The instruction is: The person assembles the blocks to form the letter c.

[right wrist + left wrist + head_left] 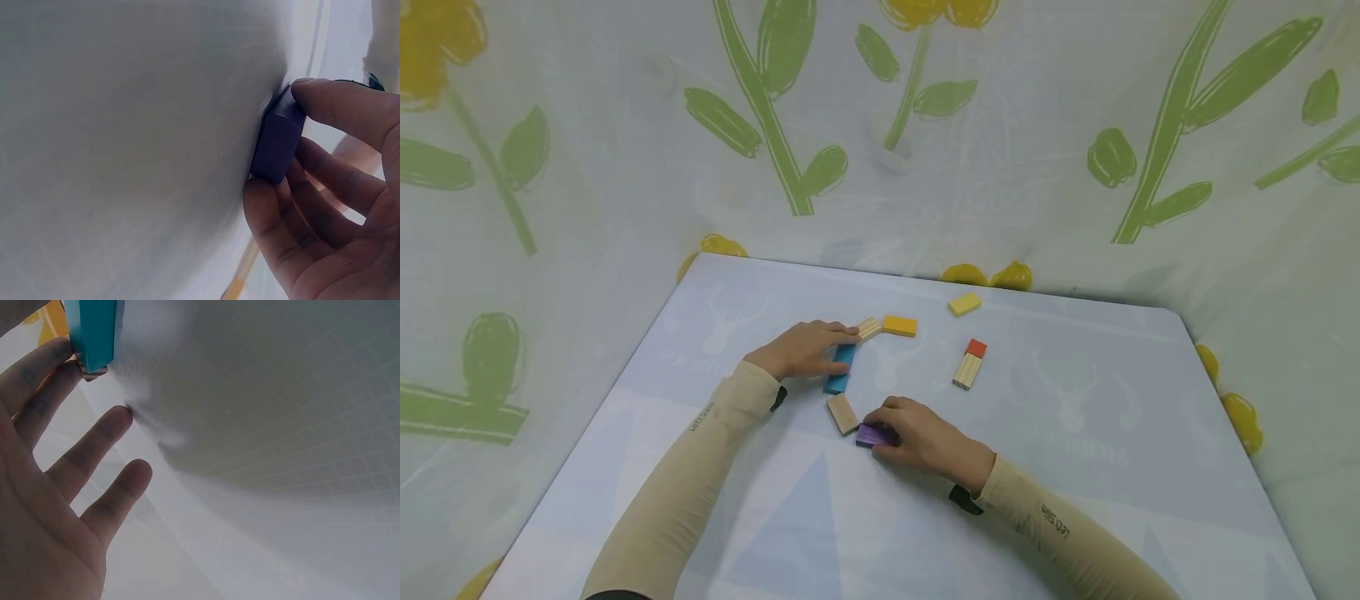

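My left hand (815,347) lies flat on the table with straight fingers (94,440). Its fingertips touch the far end of a blue block (840,367) (94,330). My right hand (904,433) pinches a purple block (871,435) (278,140) between thumb and fingers, and the block rests on the table surface. A plain wooden block (842,413) lies between the two hands, just left of the purple one. Both arms wear beige sleeves.
Beyond the left hand lie a ridged wooden block (869,327) and an orange-yellow block (899,325). A yellow block (964,304) sits farther back, and a red-tipped wooden block (970,364) to the right. The pale table (1075,467) is walled by flower-printed cloth.
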The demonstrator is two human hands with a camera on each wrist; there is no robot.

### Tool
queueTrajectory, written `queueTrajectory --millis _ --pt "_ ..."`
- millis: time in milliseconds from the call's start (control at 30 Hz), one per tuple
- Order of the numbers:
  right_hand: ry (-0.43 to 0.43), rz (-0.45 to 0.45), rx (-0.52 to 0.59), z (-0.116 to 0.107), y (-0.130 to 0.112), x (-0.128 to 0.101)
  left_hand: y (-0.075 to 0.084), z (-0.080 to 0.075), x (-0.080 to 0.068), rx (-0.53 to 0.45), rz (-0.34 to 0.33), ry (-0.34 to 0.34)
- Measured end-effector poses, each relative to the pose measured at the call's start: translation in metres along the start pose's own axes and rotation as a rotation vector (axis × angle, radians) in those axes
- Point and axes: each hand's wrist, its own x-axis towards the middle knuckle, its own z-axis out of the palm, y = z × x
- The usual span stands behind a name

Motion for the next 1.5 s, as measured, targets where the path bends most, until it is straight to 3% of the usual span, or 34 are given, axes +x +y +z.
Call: queueTrajectory --millis 867,1233,1500 --pt "0.006 -0.011 0.023 -0.003 0.001 -0.003 0.003 -0.002 -0.002 -0.012 -0.003 0.003" --pt "0.062 -0.036 0.089 -0.008 0.007 -0.008 0.004 -0.003 -0.002 -0.015 -0.016 -0.010" --pt "0.164 -0.090 0.122 -0.015 0.013 -0.014 0.004 -0.003 -0.002 -0.005 -0.021 -0.016"
